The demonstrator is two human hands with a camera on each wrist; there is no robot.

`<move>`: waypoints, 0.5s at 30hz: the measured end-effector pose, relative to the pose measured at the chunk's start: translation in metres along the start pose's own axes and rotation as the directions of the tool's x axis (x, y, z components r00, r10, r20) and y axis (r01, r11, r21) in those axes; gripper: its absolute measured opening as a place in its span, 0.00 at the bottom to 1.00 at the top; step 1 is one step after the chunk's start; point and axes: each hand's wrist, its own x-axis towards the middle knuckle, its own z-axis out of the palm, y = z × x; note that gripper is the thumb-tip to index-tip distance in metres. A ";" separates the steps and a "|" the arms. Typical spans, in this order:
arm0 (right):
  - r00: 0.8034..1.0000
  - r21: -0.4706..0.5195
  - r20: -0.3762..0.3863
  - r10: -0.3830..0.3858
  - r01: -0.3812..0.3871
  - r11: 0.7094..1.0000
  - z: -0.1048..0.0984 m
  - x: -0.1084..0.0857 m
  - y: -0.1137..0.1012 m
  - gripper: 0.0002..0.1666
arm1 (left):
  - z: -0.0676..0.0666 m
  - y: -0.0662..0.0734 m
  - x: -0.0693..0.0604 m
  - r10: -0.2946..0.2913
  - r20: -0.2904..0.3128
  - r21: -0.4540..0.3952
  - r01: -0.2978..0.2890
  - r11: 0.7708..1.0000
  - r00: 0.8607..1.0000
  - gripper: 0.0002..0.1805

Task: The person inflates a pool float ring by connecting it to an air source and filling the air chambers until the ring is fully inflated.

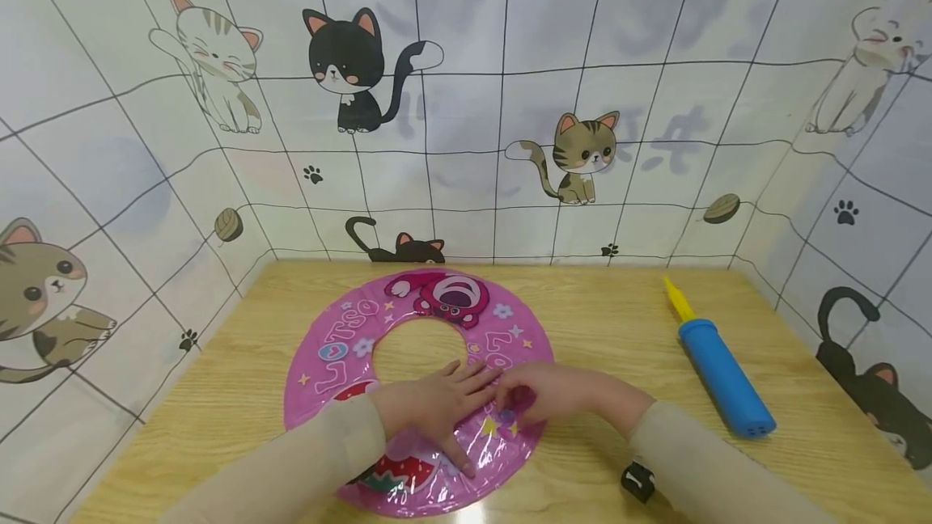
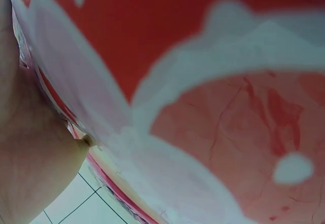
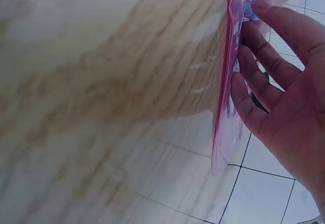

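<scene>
A pink swim ring (image 1: 422,492) with printed strawberries, a bear and lettering lies flat on the wooden table; it looks thin and only slightly filled. My left hand (image 1: 440,407) rests on its near right part, fingers spread and straight. Beside it my right hand (image 1: 546,395) has its thumb and index finger curled at a small clear valve (image 3: 249,9), pinching it. In the right wrist view the other fingers (image 3: 256,76) are bent against the ring's surface. A blurred close-up of the ring's red and pink print (image 2: 233,122) fills most of the left wrist view.
A blue hand pump (image 1: 728,378) with a yellow nozzle (image 1: 679,299) lies on the table (image 1: 612,322) to the right. A small black object (image 1: 637,481) sits under the right forearm. Cat-print walls (image 1: 466,103) enclose the back and sides.
</scene>
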 end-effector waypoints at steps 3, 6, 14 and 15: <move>1.000 -0.003 0.005 -0.006 0.006 1.000 -0.001 0.003 0.001 0.14 | 0.001 -0.001 0.000 -0.001 0.003 0.003 0.001 1.000 1.000 0.66; 1.000 0.007 0.010 0.002 -0.002 1.000 -0.002 0.005 0.003 0.12 | 0.001 -0.001 0.001 -0.001 0.000 0.014 0.001 1.000 1.000 0.66; 1.000 0.012 0.027 0.004 -0.004 1.000 -0.003 0.009 0.003 0.09 | 0.004 -0.001 0.002 0.007 0.002 0.017 -0.007 1.000 1.000 0.65; 1.000 0.006 0.028 0.005 -0.005 1.000 -0.003 0.009 0.004 0.10 | 0.004 -0.001 0.002 0.007 0.005 0.012 -0.007 1.000 1.000 0.65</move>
